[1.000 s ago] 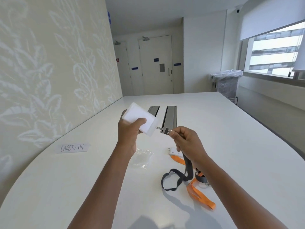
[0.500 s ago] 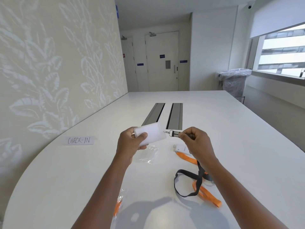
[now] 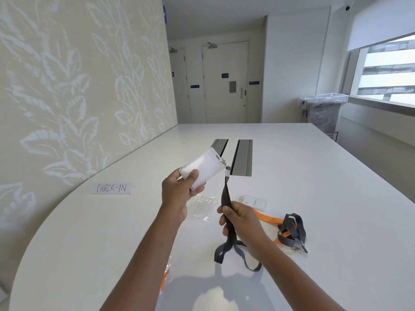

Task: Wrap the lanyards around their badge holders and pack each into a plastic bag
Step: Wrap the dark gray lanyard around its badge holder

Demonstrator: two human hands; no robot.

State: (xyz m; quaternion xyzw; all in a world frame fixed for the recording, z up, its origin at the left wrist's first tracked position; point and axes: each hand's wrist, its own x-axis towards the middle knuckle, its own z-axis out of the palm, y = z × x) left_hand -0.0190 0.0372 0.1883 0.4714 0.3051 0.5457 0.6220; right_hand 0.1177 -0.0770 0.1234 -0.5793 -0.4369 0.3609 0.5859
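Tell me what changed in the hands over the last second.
The right hand let go of the metal clip and slid down the dark grey fabric lanyard, now gripping its strap, pulled straight. The left hand still holds the frosted white plastic badge holder, clip attached. The orange lanyard stayed on the white table.

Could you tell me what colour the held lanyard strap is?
Dark grey lanyard strap, head view.
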